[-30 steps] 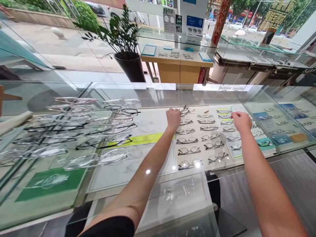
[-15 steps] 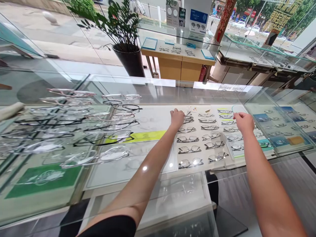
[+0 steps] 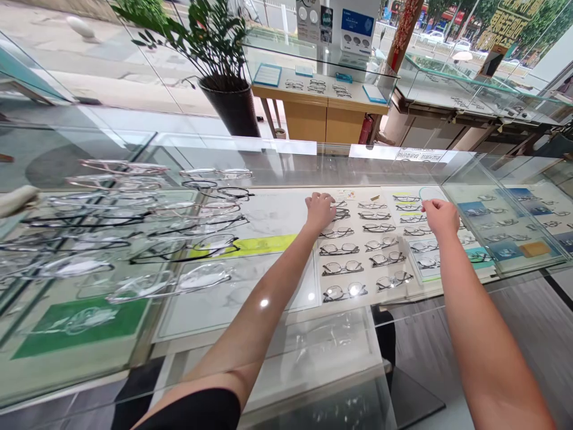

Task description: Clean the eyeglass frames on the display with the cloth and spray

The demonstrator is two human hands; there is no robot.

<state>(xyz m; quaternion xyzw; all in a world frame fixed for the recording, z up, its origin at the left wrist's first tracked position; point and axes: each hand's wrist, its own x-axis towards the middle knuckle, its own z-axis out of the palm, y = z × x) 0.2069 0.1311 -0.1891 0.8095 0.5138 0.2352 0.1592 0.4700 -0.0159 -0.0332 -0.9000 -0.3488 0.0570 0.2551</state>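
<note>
My left hand (image 3: 319, 211) reaches far across a white display tray (image 3: 372, 302) holding rows of eyeglasses. Its fingers are curled onto the top pair of glasses (image 3: 341, 210) in the left column. My right hand (image 3: 441, 217) hovers closed over the tray's right columns, near a yellow-tagged pair (image 3: 406, 199). A thin clear arc shows just beyond its knuckles; what it pinches is too faint to name. Both forearms stretch over the glass edge of the counter (image 3: 313, 322).
Several larger frames (image 3: 188, 251) lie on the glass at the left, near a green mat (image 3: 80, 322). A tilted glass case (image 3: 505, 230) with more glasses stands at the right. A potted plant (image 3: 224, 65) and a wooden display desk (image 3: 322, 122) stand beyond.
My left hand has lowered a pair of glasses from just above the tray down onto the top of the left column. The right hand has stayed near the same spot. The view has tilted slightly.
</note>
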